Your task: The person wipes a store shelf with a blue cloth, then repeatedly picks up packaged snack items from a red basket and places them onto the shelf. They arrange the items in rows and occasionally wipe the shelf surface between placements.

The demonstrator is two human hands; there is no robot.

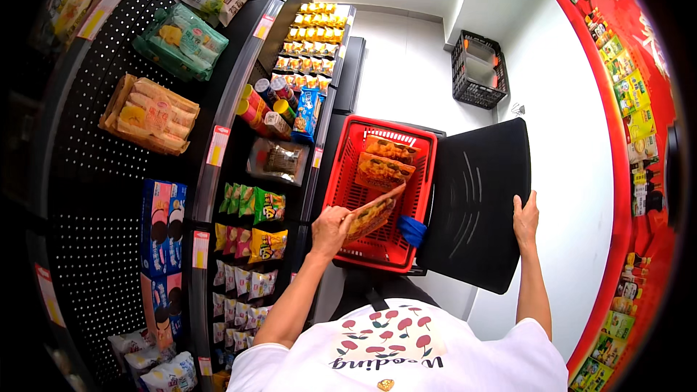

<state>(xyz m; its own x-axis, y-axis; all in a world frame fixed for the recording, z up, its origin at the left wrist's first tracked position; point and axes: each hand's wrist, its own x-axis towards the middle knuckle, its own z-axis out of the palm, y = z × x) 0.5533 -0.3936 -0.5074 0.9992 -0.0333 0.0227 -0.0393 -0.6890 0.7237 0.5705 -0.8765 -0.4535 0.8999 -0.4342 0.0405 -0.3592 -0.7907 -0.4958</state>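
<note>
My left hand (331, 233) grips the near corner of a flat orange snack packet (372, 219), which it holds tilted over a red plastic shopping basket (348, 144). Two similar packets (383, 170) lie farther up inside the basket, and a blue cloth-like item (412, 230) is at its right side. On the right, my right hand (526, 221) has its thumb and fingers at the outer edge of a large black panel (479, 201), which stands open beside the basket.
Black shelves with packaged snacks run along the left, with biscuit boxes (163, 228), bagged bread (153, 114) and canisters (272, 103). A black crate (479, 69) stands on the floor by the white wall. A red printed panel (626, 136) curves along the right.
</note>
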